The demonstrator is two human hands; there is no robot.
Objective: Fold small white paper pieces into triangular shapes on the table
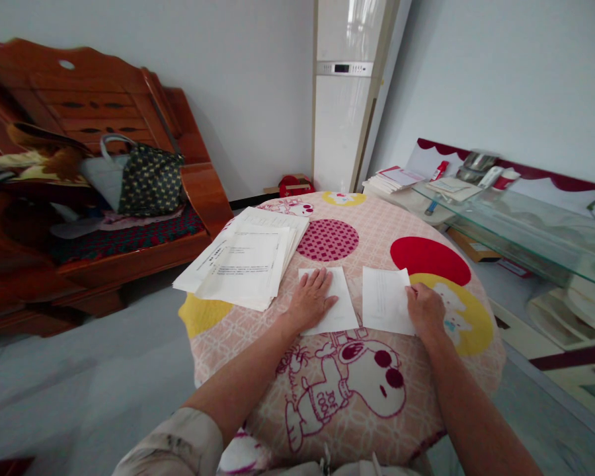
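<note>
Flat on a white sheet of paper [340, 307] lies my left hand [313, 301], its fingers stretched out. Just to the right, a second white sheet [383, 304] with faint printed lines is pinched at its right edge by my right hand [425, 307], whose fingers are closed. A narrow strip of tablecloth shows between the two sheets. Left of my left hand, a stack of printed papers [242, 264] lies slightly fanned out.
A patterned tablecloth [377, 225] covers the round table. At right stands a glass-topped cabinet [535, 238] with papers [394, 178] at its near end. A wooden bench [104, 99] holding a dark patterned bag [151, 178] stands at left, and a tall air conditioner [344, 125] behind.
</note>
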